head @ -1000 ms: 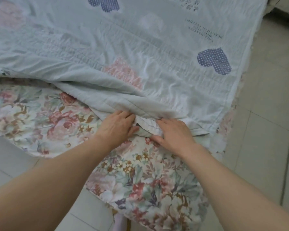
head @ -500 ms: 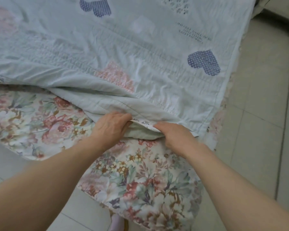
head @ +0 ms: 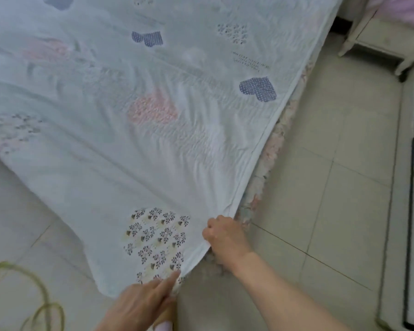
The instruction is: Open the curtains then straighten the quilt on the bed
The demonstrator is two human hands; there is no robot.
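I see a pale mint-white cotton quilt (head: 139, 149) printed with scattered hearts: navy dotted ones, one half striped, a faded coral-pink one at its middle, and near its lower corner a cream heart filled with small dark sprigs. A few lines of tiny dark lettering sit toward its right edge. Under that edge I glimpse a floral bedsheet (head: 268, 163) in washed-out pinks and greens. The glossy floor tiles (head: 332, 187) are pale beige with dark grout lines. A cream-white painted cabinet (head: 387, 41) stands at the top right corner.

Bare floor (head: 325, 177) right of bed (head: 270, 149)
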